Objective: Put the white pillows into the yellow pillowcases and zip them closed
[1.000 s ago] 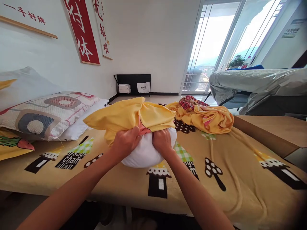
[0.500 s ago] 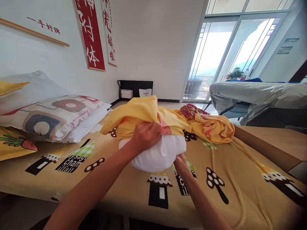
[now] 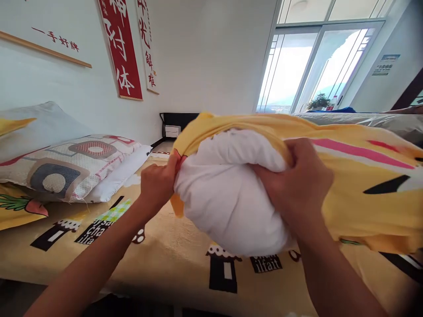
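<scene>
Along the left rim of the opening, the left hand [image 3: 157, 182] is pinching tight, a fold of the yellow cover [image 3: 350, 189] bunched in its fist. Over on the other side, the right hand [image 3: 300, 185] has the cover's edge caught, its thumb pressed into the white pillow [image 3: 228, 207]; most of its fingertips are out of sight. And what a gaping mouth between them! The white end bulges out bare, while yellow cloth arches over the top and runs off to the right. So, the score? Partly in, I'd judge; how deep the pillow goes, the cloth hides. This exposed end is left uncovered, the opening not yet closed. All this above the patterned blanket [image 3: 172, 268]! Farther left, a printed pillow [image 3: 53, 165] lies on a flat white cushion [image 3: 112, 176], and beyond them a red scroll [image 3: 122, 53] hangs.
</scene>
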### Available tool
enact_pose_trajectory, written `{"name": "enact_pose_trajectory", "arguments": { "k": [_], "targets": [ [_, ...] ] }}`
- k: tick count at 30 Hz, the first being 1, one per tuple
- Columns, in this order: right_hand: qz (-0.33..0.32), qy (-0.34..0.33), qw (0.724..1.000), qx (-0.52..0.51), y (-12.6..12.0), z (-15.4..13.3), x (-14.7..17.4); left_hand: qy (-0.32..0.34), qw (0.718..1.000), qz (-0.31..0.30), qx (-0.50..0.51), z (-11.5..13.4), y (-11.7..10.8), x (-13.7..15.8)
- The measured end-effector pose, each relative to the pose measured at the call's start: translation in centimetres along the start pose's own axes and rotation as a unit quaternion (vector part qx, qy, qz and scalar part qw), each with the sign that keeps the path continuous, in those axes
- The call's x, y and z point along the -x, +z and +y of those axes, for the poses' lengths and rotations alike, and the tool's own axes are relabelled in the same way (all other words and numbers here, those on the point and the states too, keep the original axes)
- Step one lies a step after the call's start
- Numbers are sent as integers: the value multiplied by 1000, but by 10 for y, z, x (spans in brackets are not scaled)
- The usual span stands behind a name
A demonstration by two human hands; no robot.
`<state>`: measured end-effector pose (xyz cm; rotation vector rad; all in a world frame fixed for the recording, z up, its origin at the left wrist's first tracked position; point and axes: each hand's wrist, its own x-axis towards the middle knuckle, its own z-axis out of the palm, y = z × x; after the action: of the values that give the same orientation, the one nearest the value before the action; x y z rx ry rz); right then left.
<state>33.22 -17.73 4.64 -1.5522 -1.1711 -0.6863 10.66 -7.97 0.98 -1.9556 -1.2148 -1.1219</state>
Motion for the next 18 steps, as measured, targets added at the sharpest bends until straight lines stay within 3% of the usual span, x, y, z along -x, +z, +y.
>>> {"name": "enact_pose_trajectory", "arguments": {
  "k": [2,5,8,10,13,18],
  "targets": [
    [-120,-1,989,90,20,8,7,60,985,-123,-101,2,7,16],
    [-258,-60,950,164,46,13,25,73,965,-220,-126,3,23,26],
    [-208,-177,946,173,53,2,45,45,949,-303,-75,-4,38,25],
    [-180,-291,931,125,49,-11,60,35,944,-325,-45,-9,42,22],
    [-249,-408,877,50,52,-28,84,17,953,-301,-36,-12,39,20],
    [-318,-388,863,61,92,-17,90,6,959,-283,-21,-8,32,21]
  ]
}}
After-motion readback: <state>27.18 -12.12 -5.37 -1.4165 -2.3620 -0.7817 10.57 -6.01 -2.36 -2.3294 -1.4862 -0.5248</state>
